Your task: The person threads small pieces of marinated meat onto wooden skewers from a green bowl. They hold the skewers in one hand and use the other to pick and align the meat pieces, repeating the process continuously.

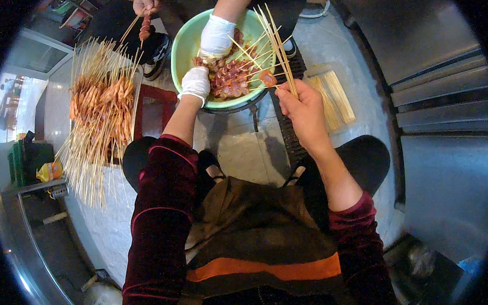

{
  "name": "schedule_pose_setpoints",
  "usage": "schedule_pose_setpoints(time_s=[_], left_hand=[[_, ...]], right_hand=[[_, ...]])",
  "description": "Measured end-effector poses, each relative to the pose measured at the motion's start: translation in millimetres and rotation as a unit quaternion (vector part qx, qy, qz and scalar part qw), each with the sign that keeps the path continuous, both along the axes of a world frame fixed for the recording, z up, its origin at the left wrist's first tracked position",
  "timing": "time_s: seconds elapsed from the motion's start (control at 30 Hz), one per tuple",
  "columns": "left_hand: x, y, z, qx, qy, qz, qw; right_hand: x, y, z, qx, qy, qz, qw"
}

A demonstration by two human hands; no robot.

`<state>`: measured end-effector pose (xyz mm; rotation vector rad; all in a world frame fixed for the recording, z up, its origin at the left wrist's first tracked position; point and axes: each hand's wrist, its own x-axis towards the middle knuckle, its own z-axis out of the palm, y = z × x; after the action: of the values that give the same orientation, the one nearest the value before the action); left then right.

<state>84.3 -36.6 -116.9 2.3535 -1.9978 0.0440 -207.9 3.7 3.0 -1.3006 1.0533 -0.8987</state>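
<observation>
A pale green plastic basin (177, 35) holds raw meat pieces (222, 68) and several threaded meat skewers (233, 79). My left hand (195, 85), in a white glove, reaches over the basin's near left rim beside the meat; its fingertips are hidden, so I cannot tell whether it grips a piece. Bare, my right hand (302, 107) grips a bundle of bamboo skewers (282, 53) at the basin's right edge. A piece of meat (268, 78) sits on a skewer just above its fingers.
Opposite me, a co-worker's gloved hand (218, 36) reaches into the basin; their bare hand (146, 2) holds skewers, one threaded with meat (144, 28). Many loaded skewers (102, 102) are piled at left beside a red stool (155, 107). Bare bamboo skewers (332, 96) lie at right.
</observation>
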Motion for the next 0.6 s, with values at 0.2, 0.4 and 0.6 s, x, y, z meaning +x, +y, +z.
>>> schedule_pose_setpoints(time_s=[0.2, 0.4, 0.6], left_hand=[[-4.3, -11.0, -8.9, 0.039, -0.077, -0.002, 0.996], [-3.4, -10.6, 5.5, 0.040, -0.053, 0.024, 0.997], [-0.1, 1.2, 54.3, -0.075, 0.281, 0.097, 0.952]], right_hand=[[-2.3, -0.1, 0.7, -0.015, 0.020, -0.011, 1.000], [-6.5, -0.9, 0.0, -0.019, 0.014, -0.005, 1.000], [-5.2, -1.7, -4.1, -0.027, 0.020, -0.009, 0.999]])
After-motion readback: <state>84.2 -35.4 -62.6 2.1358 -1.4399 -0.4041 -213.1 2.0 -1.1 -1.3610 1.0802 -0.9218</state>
